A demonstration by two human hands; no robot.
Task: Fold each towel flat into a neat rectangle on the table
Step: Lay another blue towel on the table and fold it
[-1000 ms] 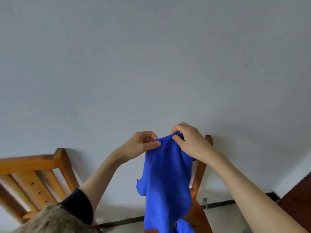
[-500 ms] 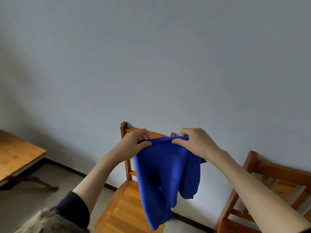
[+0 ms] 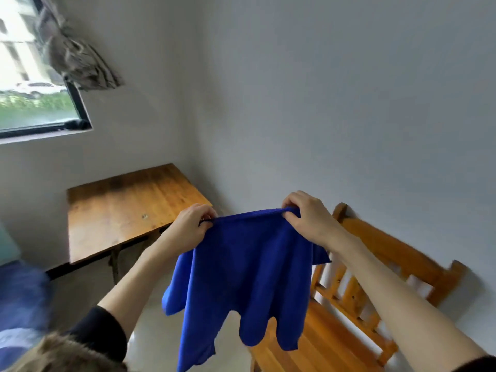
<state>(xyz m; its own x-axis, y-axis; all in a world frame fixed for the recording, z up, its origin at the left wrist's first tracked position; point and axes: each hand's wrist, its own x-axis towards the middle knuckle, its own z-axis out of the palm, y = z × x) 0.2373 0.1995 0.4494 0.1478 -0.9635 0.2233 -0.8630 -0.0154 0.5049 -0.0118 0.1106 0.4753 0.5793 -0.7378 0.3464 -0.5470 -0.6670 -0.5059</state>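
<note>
We are holding the blue towel [image 3: 247, 267] in the air, to the right of the wooden table [image 3: 126, 210] and clear of it. Our left hand [image 3: 192, 228], nearer the table, is pinching one top corner; our right hand [image 3: 308, 217] is pinching the other. The top edge is running level between them, the cloth hanging below.

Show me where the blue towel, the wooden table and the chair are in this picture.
blue towel [image 3: 249, 267], head view, middle of the hanging cloth.
wooden table [image 3: 120, 210], head view, bare tabletop.
chair [image 3: 381, 245], head view, top rail of the backrest.
</note>
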